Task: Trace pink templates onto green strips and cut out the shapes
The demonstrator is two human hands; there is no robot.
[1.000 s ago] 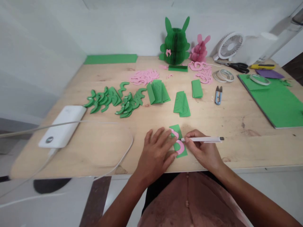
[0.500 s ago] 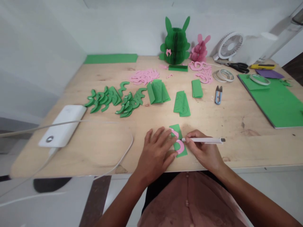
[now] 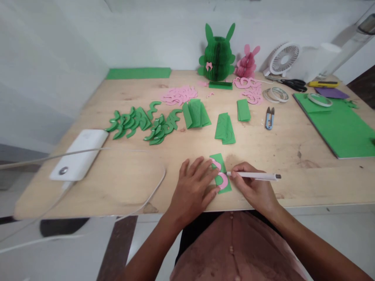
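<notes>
A curved pink paper cutout lies on a small green paper piece near the table's front edge. My left hand rests flat over the left side of both, fingers spread and pressing them down. Pinched in my right hand is a white pen, lying nearly level with its tip at the right edge of the pink cutout. Beyond my hands lie two overlapping green paper pieces with drawn curved lines.
Piles of green curved cutouts and pink cutouts lie on the table. Blue thread snips, tape rolls, black scissors and green sheets are rightward. A white power bank with cables sits left; paper rabbits stand behind.
The pen and my right hand have shifted very slightly to the right. My left hand keeps its place on the paper. The view has tilted a little.
</notes>
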